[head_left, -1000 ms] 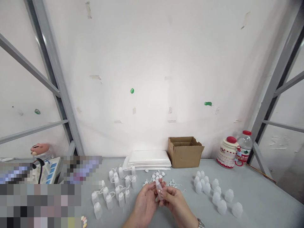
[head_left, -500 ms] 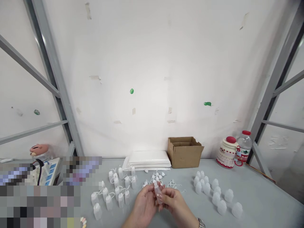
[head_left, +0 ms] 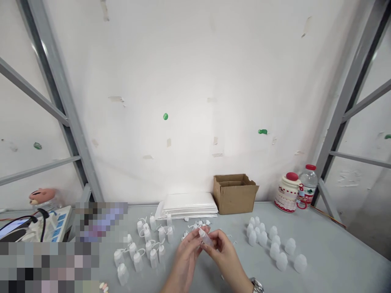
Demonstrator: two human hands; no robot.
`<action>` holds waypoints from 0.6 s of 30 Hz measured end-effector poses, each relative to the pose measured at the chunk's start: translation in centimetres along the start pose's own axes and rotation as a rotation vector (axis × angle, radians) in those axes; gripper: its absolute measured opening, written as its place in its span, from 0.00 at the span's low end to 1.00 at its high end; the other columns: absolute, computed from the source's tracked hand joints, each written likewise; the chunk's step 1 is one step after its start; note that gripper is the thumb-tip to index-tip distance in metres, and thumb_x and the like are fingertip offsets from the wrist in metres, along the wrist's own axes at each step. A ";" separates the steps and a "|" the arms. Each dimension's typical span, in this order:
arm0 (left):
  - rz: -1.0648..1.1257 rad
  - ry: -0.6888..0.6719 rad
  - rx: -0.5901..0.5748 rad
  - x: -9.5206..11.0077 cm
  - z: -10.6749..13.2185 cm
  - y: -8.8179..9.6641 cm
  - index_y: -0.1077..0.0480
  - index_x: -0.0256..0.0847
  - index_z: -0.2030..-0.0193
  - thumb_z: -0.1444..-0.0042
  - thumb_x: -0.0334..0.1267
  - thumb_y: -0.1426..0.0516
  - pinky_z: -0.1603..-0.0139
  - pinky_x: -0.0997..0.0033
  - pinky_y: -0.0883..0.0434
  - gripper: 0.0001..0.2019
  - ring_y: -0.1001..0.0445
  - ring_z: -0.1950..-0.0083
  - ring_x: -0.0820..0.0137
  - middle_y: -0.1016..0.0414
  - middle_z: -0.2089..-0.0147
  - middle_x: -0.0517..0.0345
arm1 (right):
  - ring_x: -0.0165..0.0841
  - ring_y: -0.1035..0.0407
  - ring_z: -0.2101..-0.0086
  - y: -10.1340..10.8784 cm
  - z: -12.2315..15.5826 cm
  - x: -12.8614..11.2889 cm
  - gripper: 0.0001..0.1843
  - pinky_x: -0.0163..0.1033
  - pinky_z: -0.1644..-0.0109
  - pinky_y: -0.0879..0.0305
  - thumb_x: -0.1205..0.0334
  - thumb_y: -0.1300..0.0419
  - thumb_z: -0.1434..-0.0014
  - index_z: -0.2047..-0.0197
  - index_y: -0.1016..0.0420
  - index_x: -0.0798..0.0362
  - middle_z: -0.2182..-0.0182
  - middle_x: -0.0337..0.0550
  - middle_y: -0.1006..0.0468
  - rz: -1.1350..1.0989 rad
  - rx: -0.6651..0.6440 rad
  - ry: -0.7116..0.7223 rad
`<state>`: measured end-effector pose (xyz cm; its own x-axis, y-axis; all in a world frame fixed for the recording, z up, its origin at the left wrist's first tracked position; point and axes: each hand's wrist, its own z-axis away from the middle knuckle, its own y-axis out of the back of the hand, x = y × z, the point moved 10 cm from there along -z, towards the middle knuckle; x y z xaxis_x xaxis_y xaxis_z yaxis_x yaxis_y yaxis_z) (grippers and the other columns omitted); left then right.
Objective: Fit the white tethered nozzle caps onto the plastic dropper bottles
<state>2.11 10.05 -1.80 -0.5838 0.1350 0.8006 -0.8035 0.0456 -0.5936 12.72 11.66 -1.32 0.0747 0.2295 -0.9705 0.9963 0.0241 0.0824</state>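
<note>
A small translucent dropper bottle (head_left: pixel 207 238) is between my two hands, its narrow tip leaning up and to the left. My left hand (head_left: pixel 188 253) is closed around its upper left side, fingers near the tip. From the right, my right hand (head_left: pixel 224 253) pinches its lower part with thumb and fingers. Just behind my hands lies a heap of small white caps (head_left: pixel 200 223), partly hidden by my fingers. To the left stand several bottles with strap-like caps (head_left: pixel 138 261). Several frosted bottles (head_left: pixel 281 261) without visible straps stand to the right.
Behind the caps lies a stack of white sheets or envelopes (head_left: pixel 189 205), beside an open cardboard box (head_left: pixel 236 199). A cream jar with a red lid (head_left: pixel 287 194) and a clear bottle (head_left: pixel 308 183) stand at the back right. A power strip (head_left: pixel 61 224) is at far left.
The bottle leans further to the left, and my fingers have shifted around it. My right hand has risen slightly. The whole view has moved a little, with the scene sliding left.
</note>
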 end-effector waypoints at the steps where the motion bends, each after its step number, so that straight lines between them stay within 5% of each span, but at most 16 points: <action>1: -0.033 -0.013 0.002 0.1 0.0 0.0 0.25 0.37 0.63 0.59 0.39 0.38 0.46 0.61 0.39 0.14 0.32 0.47 0.57 0.23 0.56 0.48 | 0.31 0.40 0.74 0.0 0.1 -0.2 0.10 0.35 0.68 0.42 0.58 0.37 0.57 0.72 0.32 0.53 0.76 0.36 0.32 0.031 0.005 0.007; 7: -0.310 -0.118 0.030 1.0 -0.4 0.4 0.25 0.38 0.67 0.59 0.48 0.38 0.49 0.60 0.37 0.16 0.27 0.55 0.58 0.21 0.61 0.48 | 0.30 0.42 0.76 -0.1 0.5 -0.7 0.11 0.35 0.70 0.44 0.57 0.37 0.57 0.76 0.35 0.53 0.80 0.33 0.37 0.094 0.009 0.024; 13: -0.485 -0.146 0.013 1.6 -0.9 0.5 0.25 0.38 0.66 0.59 0.52 0.41 0.50 0.60 0.36 0.19 0.28 0.54 0.56 0.21 0.63 0.48 | 0.28 0.43 0.79 -1.2 0.3 1.0 0.14 0.34 0.74 0.45 0.54 0.35 0.59 0.77 0.35 0.53 0.82 0.31 0.38 -0.076 -0.071 -0.070; 18: -0.953 -0.185 0.176 3.4 0.0 1.8 0.30 0.39 0.62 0.47 0.51 0.54 0.54 0.62 0.35 0.20 0.29 0.57 0.61 0.26 0.60 0.49 | 0.28 0.39 0.80 -0.9 -0.3 1.3 0.20 0.34 0.76 0.43 0.46 0.36 0.60 0.75 0.33 0.54 0.82 0.34 0.33 -0.189 -0.069 -0.159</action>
<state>-1.34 10.63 -0.20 0.3201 -0.0394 0.9466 -0.9442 -0.0948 0.3154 11.95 12.23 -2.59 -0.1010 0.0589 -0.9931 0.9884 0.1200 -0.0934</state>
